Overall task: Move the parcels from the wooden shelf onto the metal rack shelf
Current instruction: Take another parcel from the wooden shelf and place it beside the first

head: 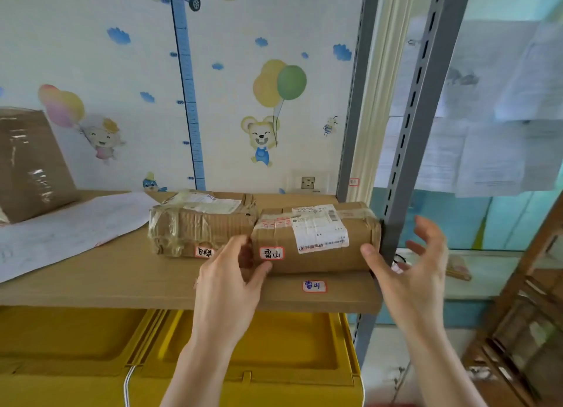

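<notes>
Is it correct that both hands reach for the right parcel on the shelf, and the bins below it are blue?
Not quite: the head view shows the bins are yellow. The rest holds: the left hand and right hand reach for the right parcel on the shelf.

Left hand (229, 280) touching parcel (316, 239), right hand (417, 263) spread beside it
</notes>
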A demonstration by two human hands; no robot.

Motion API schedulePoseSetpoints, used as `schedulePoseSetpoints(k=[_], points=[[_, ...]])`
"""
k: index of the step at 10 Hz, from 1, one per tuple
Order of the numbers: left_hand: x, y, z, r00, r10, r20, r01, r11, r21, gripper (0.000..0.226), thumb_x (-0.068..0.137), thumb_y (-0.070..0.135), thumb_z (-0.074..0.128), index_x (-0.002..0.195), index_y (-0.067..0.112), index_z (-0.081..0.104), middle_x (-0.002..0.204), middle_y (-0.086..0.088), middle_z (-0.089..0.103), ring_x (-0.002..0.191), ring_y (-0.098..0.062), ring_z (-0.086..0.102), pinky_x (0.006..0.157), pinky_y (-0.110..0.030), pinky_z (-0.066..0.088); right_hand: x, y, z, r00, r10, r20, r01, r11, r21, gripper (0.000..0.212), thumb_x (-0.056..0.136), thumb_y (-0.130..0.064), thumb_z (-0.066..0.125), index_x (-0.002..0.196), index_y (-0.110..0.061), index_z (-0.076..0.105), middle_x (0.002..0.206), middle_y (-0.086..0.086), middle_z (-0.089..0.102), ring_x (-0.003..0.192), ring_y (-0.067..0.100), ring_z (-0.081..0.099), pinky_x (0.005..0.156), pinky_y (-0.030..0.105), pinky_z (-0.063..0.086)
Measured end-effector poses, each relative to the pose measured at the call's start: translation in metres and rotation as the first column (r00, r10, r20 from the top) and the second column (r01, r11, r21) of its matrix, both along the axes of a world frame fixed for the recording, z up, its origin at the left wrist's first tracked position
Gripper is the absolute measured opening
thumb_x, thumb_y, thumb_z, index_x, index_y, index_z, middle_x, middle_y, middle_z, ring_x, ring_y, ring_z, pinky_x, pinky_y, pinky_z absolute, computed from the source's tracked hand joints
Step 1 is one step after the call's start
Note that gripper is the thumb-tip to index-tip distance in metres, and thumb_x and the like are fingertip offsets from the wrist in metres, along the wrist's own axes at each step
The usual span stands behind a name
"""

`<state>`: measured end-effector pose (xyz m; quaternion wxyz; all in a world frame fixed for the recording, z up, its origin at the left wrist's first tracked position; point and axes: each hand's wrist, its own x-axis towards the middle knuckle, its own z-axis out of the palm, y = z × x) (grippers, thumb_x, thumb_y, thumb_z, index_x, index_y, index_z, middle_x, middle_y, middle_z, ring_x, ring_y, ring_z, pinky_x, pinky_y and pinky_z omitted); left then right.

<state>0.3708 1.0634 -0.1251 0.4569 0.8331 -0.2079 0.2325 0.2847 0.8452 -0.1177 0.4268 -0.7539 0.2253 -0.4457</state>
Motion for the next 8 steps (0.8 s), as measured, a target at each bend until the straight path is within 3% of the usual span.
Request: schedulePoseSetpoints(k=[1, 2, 3, 4, 5, 6, 7, 8], points=[[0.007, -0.006, 0.004, 1.0, 0.024, 0.012, -0.024, 1.0, 0.012, 0.038, 0.079, 0.017, 0.09, 0.11, 0.017, 0.067, 0.088, 0.012, 0.07, 0.078, -0.012, 0.071, 0.07, -0.028, 0.059, 0.011, -0.014, 0.009, 0.966, 0.234, -0.107, -0.223, 0.969, 0.102, 0.089, 0.073, -0.038, 0.084, 0.148, -0.019, 0.041, 0.142, 0.001, 0.059, 0.126, 0.023, 0.058, 0.109, 0.051, 0.049], [0.013, -0.011, 0.003, 0.997, 0.08, 0.005, -0.08, 0.997, 0.014, 0.041, 0.076, 0.021, 0.093, 0.106, 0.015, 0.066, 0.083, 0.006, 0.072, 0.07, -0.011, 0.067, 0.062, -0.018, 0.049, 0.022, -0.023, 0.01, 0.936, 0.336, -0.106, -0.321, 0.937, 0.137, 0.055, 0.08, -0.021, 0.084, 0.122, -0.036, 0.052, 0.112, -0.012, 0.067, 0.102, 0.006, 0.064, 0.098, 0.046, 0.057], [0.017, -0.016, 0.004, 0.991, 0.134, 0.011, -0.134, 0.991, 0.018, 0.036, 0.075, 0.023, 0.093, 0.098, 0.013, 0.068, 0.077, 0.007, 0.071, 0.063, -0.007, 0.061, 0.057, -0.008, 0.033, 0.031, -0.027, 0.005, 0.932, 0.357, -0.064, -0.345, 0.927, 0.149, 0.053, 0.085, -0.017, 0.082, 0.12, -0.043, 0.052, 0.108, -0.022, 0.064, 0.099, 0.001, 0.061, 0.09, 0.034, 0.055], [0.019, -0.02, 0.006, 0.986, 0.166, 0.016, -0.166, 0.986, 0.028, 0.031, 0.076, 0.023, 0.093, 0.093, 0.013, 0.07, 0.073, 0.01, 0.068, 0.06, -0.007, 0.06, 0.054, -0.008, 0.031, 0.037, -0.026, 0.006, 0.934, 0.357, -0.024, -0.347, 0.92, 0.183, 0.056, 0.085, -0.02, 0.082, 0.126, -0.039, 0.05, 0.106, -0.024, 0.059, 0.099, 0.007, 0.059, 0.089, 0.035, 0.054], [0.015, -0.017, 0.005, 0.986, 0.163, 0.042, -0.165, 0.986, 0.028, 0.027, 0.076, 0.023, 0.093, 0.09, 0.014, 0.07, 0.072, 0.013, 0.066, 0.058, 0.002, 0.058, 0.053, -0.007, 0.032, 0.034, -0.019, 0.003, 0.957, 0.289, -0.013, -0.284, 0.948, 0.144, 0.057, 0.083, -0.021, 0.084, 0.126, -0.032, 0.049, 0.108, -0.018, 0.063, 0.097, 0.005, 0.061, 0.095, 0.043, 0.056], [0.004, -0.008, 0.002, 0.989, 0.02, 0.146, -0.028, 0.998, 0.055, 0.017, 0.082, 0.014, 0.086, 0.087, 0.017, 0.07, 0.074, 0.014, 0.068, 0.07, 0.014, 0.06, 0.057, -0.003, 0.047, 0.018, -0.016, 0.005, 0.978, 0.195, 0.077, -0.203, 0.972, 0.115, 0.077, 0.081, -0.021, 0.085, 0.145, -0.026, 0.042, 0.138, 0.001, 0.061, 0.122, 0.02, 0.061, 0.102, 0.048, 0.055], [-0.009, 0.0, -0.015, 0.973, -0.137, 0.184, 0.107, 0.98, 0.167, 0.006, 0.089, 0.017, 0.075, 0.094, 0.02, 0.073, 0.09, 0.011, 0.073, 0.08, -0.001, 0.068, 0.075, -0.016, 0.058, -0.014, 0.005, 0.004, 0.954, 0.11, 0.278, -0.129, 0.99, 0.05, 0.074, 0.08, -0.023, 0.086, 0.141, -0.03, 0.045, 0.142, 0.005, 0.056, 0.129, 0.02, 0.058, 0.105, 0.048, 0.053], [-0.023, 0.002, -0.037, 0.965, -0.159, 0.21, 0.096, 0.955, 0.279, 0.021, 0.092, 0.035, 0.059, 0.101, 0.025, 0.075, 0.106, 0.014, 0.072, 0.096, -0.008, 0.067, 0.095, -0.014, 0.043, -0.061, 0.001, 0.031, 0.871, 0.261, 0.417, -0.219, 0.965, -0.146, 0.055, 0.079, -0.034, 0.077, 0.129, -0.028, 0.053, 0.13, -0.005, 0.062, 0.123, 0.006, 0.058, 0.102, 0.027, 0.052]])
